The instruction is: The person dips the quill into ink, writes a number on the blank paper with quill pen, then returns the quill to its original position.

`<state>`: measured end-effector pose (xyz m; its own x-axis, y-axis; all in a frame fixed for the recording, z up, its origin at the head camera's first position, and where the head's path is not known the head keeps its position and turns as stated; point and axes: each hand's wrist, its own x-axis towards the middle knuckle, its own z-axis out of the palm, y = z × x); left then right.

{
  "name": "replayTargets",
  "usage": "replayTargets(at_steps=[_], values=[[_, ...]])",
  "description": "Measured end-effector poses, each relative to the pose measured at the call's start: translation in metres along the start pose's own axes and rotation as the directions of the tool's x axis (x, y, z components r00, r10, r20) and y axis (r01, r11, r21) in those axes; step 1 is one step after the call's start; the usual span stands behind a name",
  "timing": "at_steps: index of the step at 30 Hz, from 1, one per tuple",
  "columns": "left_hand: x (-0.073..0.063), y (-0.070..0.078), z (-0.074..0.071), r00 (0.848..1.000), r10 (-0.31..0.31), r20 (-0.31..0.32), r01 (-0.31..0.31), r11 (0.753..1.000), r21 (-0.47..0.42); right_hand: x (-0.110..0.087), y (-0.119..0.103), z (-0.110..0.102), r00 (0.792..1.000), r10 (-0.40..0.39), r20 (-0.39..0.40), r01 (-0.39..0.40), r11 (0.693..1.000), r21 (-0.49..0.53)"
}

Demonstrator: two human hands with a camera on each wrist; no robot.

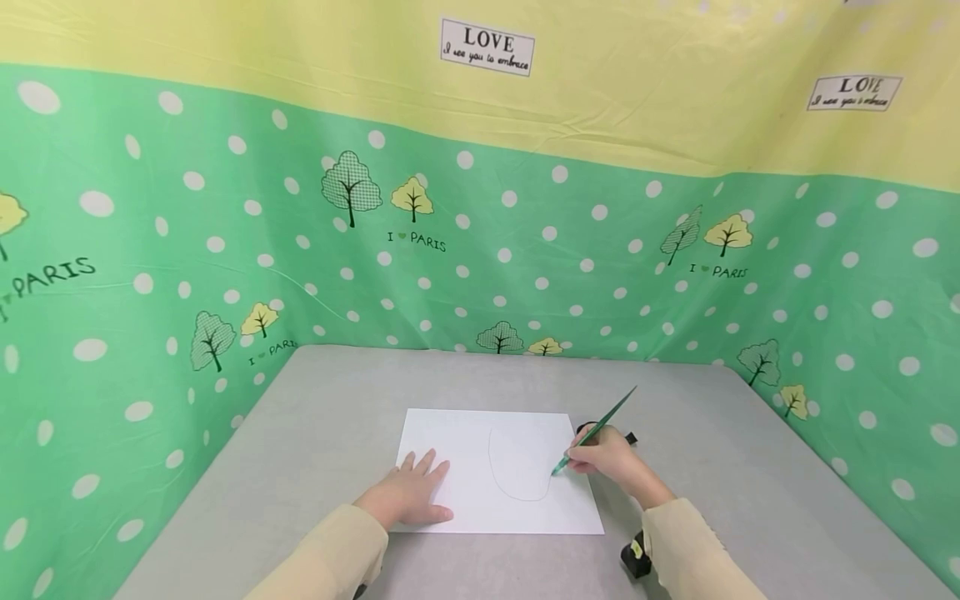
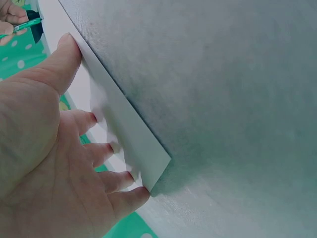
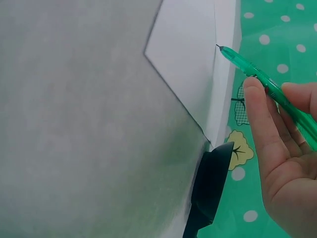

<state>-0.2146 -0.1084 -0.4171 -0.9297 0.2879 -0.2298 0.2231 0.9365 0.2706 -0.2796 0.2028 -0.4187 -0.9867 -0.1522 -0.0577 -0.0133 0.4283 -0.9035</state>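
Note:
A white sheet of paper (image 1: 457,433) lies on the grey table, with a thin U-shaped line (image 1: 520,500) drawn on it. My right hand (image 1: 607,454) pinches a green pen (image 1: 611,414) between thumb and fingers. The pen's tip meets the upper right part of that line; the right wrist view shows the fine tip of the pen (image 3: 237,60) at the paper (image 3: 183,54). On the sheet's left side rests my left hand (image 1: 408,493), its fingers spread. In the left wrist view the fingertips of my left hand (image 2: 64,148) touch the paper near its corner (image 2: 148,158).
Black straps show at my right wrist, and a small black device (image 1: 636,557) sits by the right sleeve. The grey table (image 1: 322,433) extends around the sheet. A green and yellow printed curtain (image 1: 525,208) encloses the back and sides.

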Motion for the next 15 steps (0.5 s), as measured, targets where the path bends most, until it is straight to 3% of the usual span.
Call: replayTargets(at_steps=[15], values=[[0.0016,-0.0018,0.0017,1.000,0.002,-0.004,-0.002,1.000,0.002,0.0057,0.0007,0.0004,0.999,0.017,-0.028,-0.017,1.000,-0.018]])
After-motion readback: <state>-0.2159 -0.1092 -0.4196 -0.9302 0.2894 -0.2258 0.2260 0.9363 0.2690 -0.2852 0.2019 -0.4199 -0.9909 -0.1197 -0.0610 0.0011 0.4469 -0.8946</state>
